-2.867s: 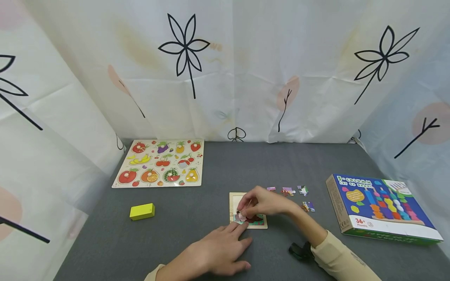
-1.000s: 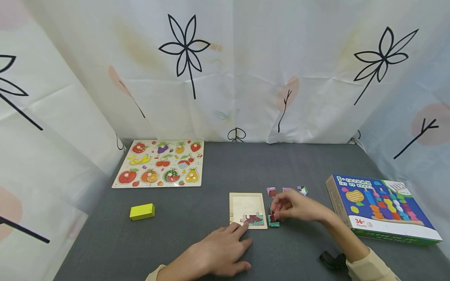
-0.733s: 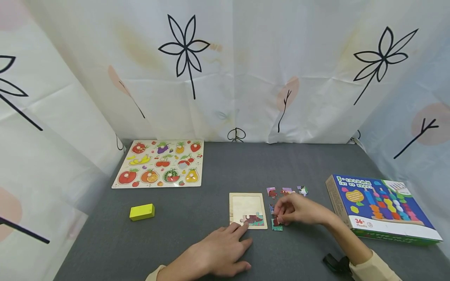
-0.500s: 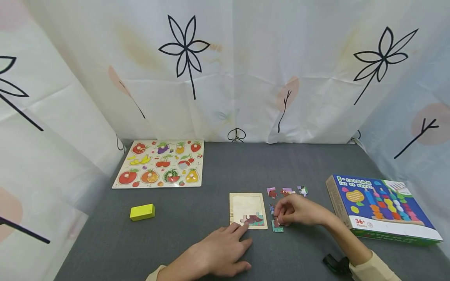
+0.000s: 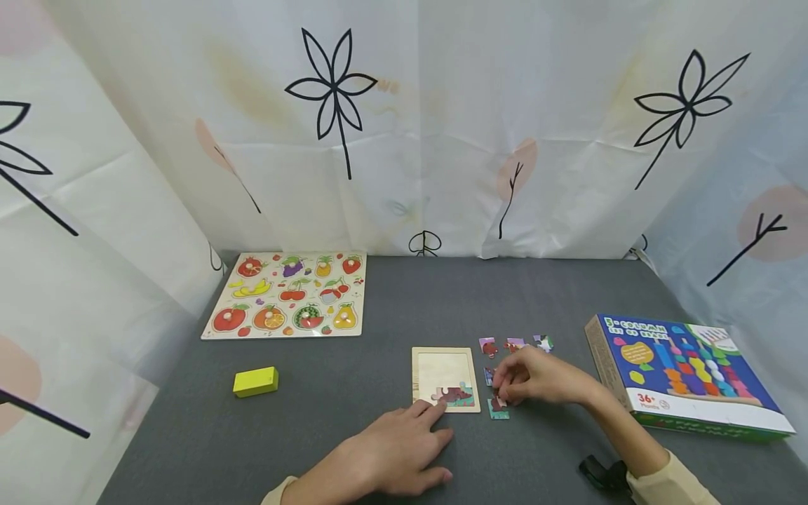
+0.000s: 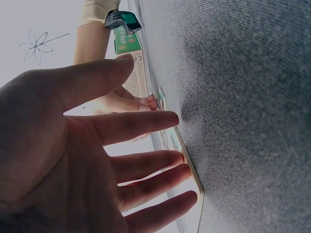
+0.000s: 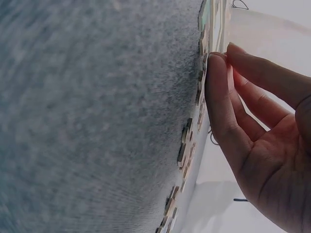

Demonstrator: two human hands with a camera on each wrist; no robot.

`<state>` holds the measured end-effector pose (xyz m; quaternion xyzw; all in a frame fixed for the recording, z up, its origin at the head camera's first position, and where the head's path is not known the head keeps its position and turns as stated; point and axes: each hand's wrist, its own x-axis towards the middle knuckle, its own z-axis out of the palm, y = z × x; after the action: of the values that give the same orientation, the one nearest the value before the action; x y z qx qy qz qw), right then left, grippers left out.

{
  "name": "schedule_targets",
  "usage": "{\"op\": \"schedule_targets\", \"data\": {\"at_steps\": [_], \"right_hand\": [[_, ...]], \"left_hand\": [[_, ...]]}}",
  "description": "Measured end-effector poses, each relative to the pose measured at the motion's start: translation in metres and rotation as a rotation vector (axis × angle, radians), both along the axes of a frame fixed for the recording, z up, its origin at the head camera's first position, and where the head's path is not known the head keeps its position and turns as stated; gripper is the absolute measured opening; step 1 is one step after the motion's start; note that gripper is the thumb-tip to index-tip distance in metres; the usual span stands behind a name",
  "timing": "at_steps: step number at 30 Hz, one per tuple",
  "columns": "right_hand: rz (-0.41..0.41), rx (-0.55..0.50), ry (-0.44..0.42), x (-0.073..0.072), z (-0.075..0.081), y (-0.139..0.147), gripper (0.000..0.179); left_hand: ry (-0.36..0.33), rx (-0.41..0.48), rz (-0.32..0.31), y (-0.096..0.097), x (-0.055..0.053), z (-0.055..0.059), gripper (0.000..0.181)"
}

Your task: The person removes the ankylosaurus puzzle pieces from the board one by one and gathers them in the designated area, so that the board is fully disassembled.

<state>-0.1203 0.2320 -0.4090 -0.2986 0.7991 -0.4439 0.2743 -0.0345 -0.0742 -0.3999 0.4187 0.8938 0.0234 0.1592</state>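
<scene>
My left hand (image 5: 398, 449) lies with fingers spread, its fingertips at the near edge of the wooden puzzle tray (image 5: 442, 365). In the left wrist view the left hand (image 6: 97, 141) has straight fingers and an uncovered palm. A few joined brown and teal pieces (image 5: 457, 395) sit in the tray's lower right corner. Right of the tray, my right hand (image 5: 539, 379) pinches a brown and teal puzzle piece (image 5: 499, 412), partly hidden by its fingertips, low over the table. The right wrist view shows the right hand (image 7: 265, 141) with thumb and index finger drawn together.
Loose puzzle pieces (image 5: 514, 344) lie behind the right hand. A fruit peg board (image 5: 284, 294) is at the back left, with a yellow block (image 5: 255, 381) nearer. A toy box (image 5: 691, 375) stands at right, beyond the right forearm. Patterned cloth (image 5: 404, 140) walls the table in.
The right hand has left the tray for the pieces on its right. Over the last second the brown and teal piece has slid slightly right and nearer. The left hand has stayed put.
</scene>
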Motion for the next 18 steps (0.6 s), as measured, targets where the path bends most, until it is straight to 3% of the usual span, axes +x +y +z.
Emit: {"op": "schedule_targets", "data": {"at_steps": [13, 18], "right_hand": [[0.011, -0.027, -0.033, -0.003, 0.001, -0.017, 0.018], [0.049, -0.044, -0.021, -0.007, -0.002, -0.030, 0.017]], "left_hand": [[-0.034, 0.070, 0.009, -0.001, -0.003, 0.000, 0.052], [0.021, 0.100, -0.040, -0.002, -0.003, -0.003, 0.053]]}}
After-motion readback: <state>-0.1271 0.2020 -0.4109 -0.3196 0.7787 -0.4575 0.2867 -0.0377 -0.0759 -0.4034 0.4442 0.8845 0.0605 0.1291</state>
